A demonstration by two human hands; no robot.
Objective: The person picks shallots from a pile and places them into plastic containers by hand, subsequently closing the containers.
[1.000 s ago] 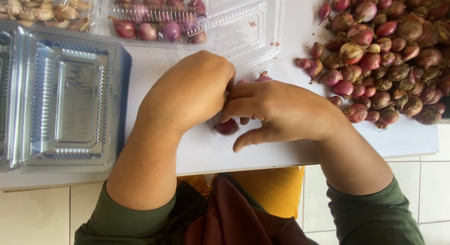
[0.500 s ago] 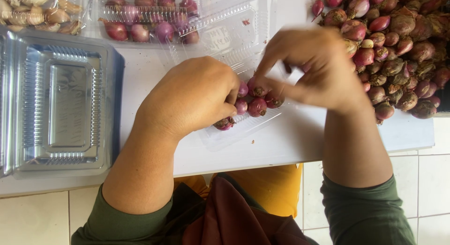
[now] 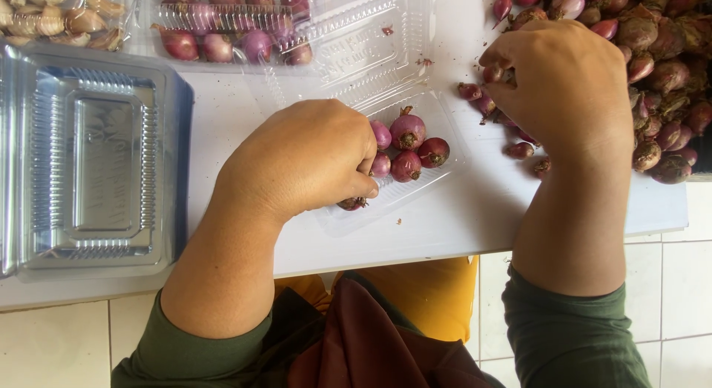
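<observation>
- A person in green sleeves is sitting at a white tabletop (image 3: 460,225), packing shallots into an open clear plastic clamshell tray (image 3: 415,113) lying at the centre of the table.
- The left hand (image 3: 304,162) is resting curled over the near left part of the tray, its fingers bent down among the shallots in the tray (image 3: 408,147); a dark shallot is showing just under its thumb, but whether the hand is actually gripping one cannot be told.
- The right hand (image 3: 567,84) is reaching into the edge of a loose pile of shallots (image 3: 667,69) heaped at the table's right end, its fingers curled down and closing around a small bulb at the fingertips.
- A few stray shallots are lying between the tray and the pile, just under the right hand.
- Another clear tray, already filled with shallots (image 3: 230,28), is sitting at the far edge of the table, touching the open tray's lid.
- A container of garlic cloves (image 3: 59,17) is lying in the far left corner.
- A stack of empty clear clamshell trays (image 3: 89,158) is standing at the left, well apart from the pile.
- Pale floor tiles (image 3: 44,343) are showing below the table edge.
</observation>
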